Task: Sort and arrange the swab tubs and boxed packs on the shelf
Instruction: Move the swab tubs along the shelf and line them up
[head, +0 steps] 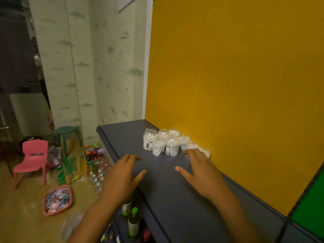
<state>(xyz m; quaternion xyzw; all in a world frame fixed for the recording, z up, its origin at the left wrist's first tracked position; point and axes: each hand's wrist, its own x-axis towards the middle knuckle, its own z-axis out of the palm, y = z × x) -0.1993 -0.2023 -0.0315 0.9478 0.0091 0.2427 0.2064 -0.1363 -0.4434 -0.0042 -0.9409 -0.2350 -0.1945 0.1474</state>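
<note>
Grey-blue shelf top [163, 186] running from near right to far left along a yellow back panel [228, 76], with a green panel [310, 207] at the near right. Clear swab tubs [163, 142] clustered upright at the far end of the shelf, close against the yellow panel, packed tight and touching one another; labels on the two front ones too blurred to read. More clear tubs trailing right along the panel, partly hidden behind the right hand [201, 174]. Right hand spread flat over the shelf, fingers straight and apart, holding nothing, fingertips just beside the nearest tubs; contact with them not clear. Left hand [122, 176] over the front edge of the shelf, fingers loosely extended, thumb pointing right, holding nothing, well apart from the tubs. Bottles [133, 223] with green caps on a lower shelf under the left forearm. On the floor to the left: a pink plastic chair [33, 160], a green stool [67, 135], a pink basket [57, 200] of small packets, a green basket [94, 155] and a group of small bottles [100, 174]. Boxed packs not visible on the shelf top.
</note>
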